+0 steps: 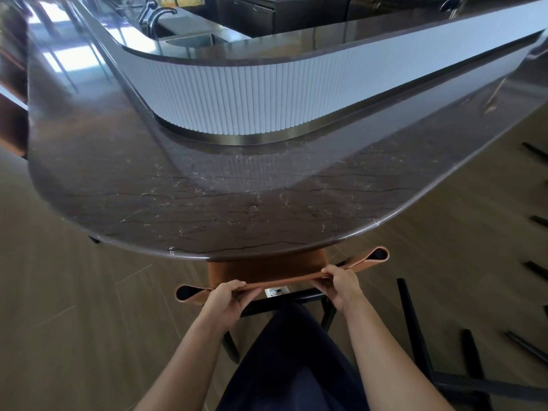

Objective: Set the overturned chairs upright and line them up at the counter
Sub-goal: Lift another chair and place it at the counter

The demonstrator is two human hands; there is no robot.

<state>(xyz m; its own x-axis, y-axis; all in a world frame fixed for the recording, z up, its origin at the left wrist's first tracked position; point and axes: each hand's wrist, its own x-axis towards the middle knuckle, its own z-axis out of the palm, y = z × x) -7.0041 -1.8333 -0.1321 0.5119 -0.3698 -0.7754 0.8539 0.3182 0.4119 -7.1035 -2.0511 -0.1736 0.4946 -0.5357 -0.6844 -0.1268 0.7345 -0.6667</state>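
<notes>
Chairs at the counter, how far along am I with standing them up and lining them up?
Done: one tan chair stands upright, its seat tucked under the counter edge. In hand: the left hand and right hand both grip the top of its backrest. Left: black chair legs on the floor to the right show at least one overturned chair; dark legs along the right edge may be others.

Chair: I see only the rear strip of its seat, the rest hidden under the counter at 12 o'clock. White label too small for me to read. Black chair legs at 3 to 5 o'clock are cut by the edge.
</notes>
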